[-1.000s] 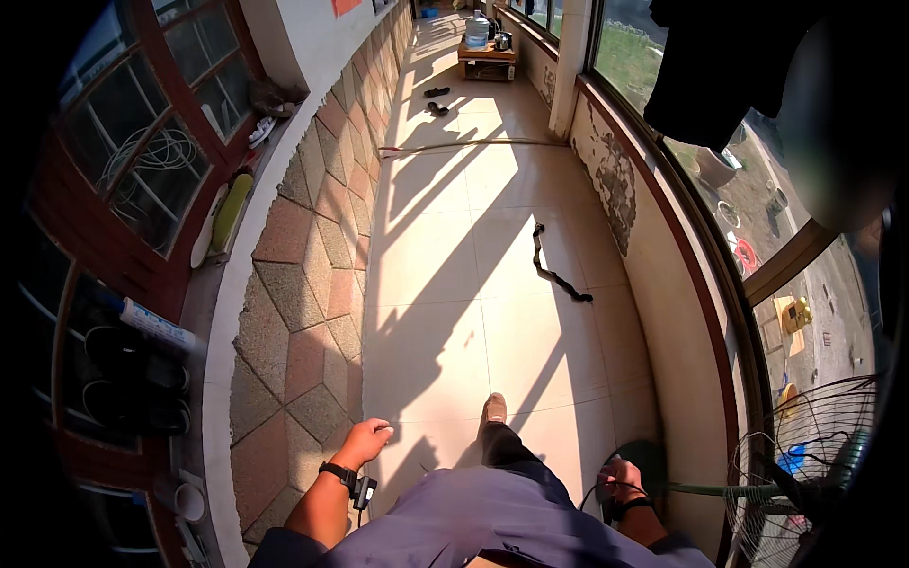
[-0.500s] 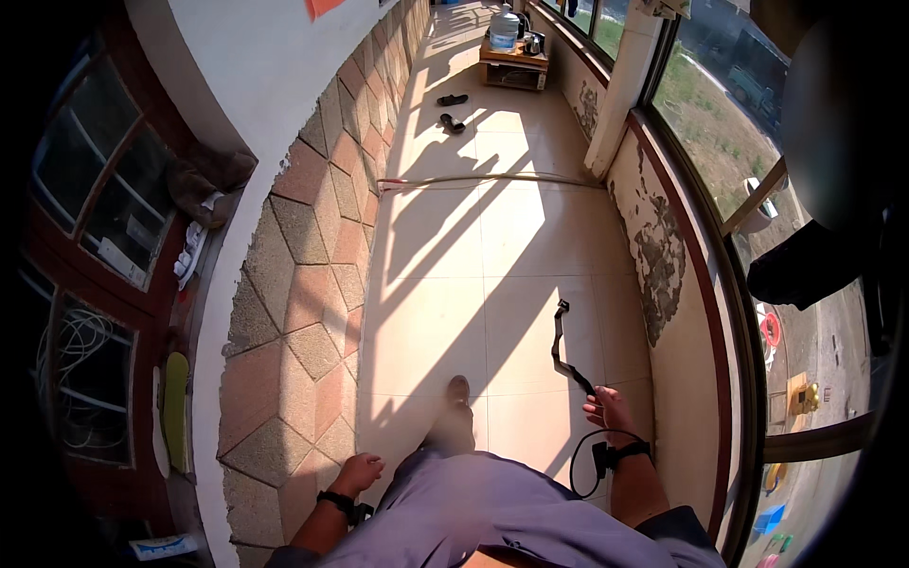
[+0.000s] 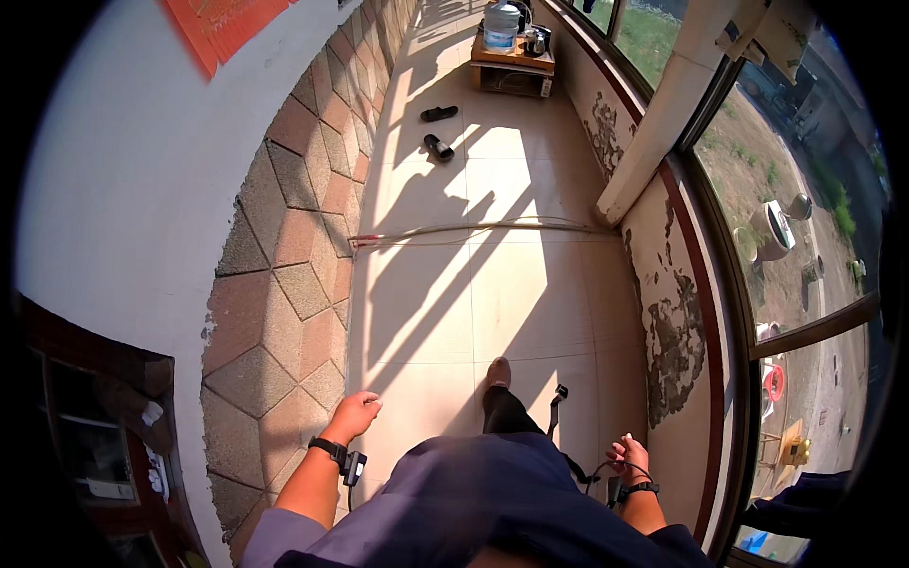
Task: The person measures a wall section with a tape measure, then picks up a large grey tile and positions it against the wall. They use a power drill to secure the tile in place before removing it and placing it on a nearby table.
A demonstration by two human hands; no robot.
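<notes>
My left hand (image 3: 353, 417) hangs beside the tiled lower wall, its fingers curled in with nothing seen in them. A black band with a small box sits on that wrist. On the right, my right hand (image 3: 629, 456) is loosely bent, its fingers a little apart and nothing visible between them. Its wrist carries a similar black device (image 3: 617, 489) with a looped cable. A long black strap (image 3: 555, 412) seems to lie on the floor left of my right hand; my clothing hides its middle. One shoe (image 3: 498, 371) of mine is stepped forward.
A thin pole or cord (image 3: 483, 227) crosses the tiled floor ahead. Beyond it lie two black slippers (image 3: 438, 148). A low wooden table (image 3: 516, 62) bears a water jug (image 3: 501, 28) and a kettle (image 3: 536, 42). Windows line the peeling right wall (image 3: 677, 350).
I have moved forward along the corridor, so the strap, cord and slippers sit nearer to me. My left hand has come up slightly with its fingers more curled; the right hand is lower in view.
</notes>
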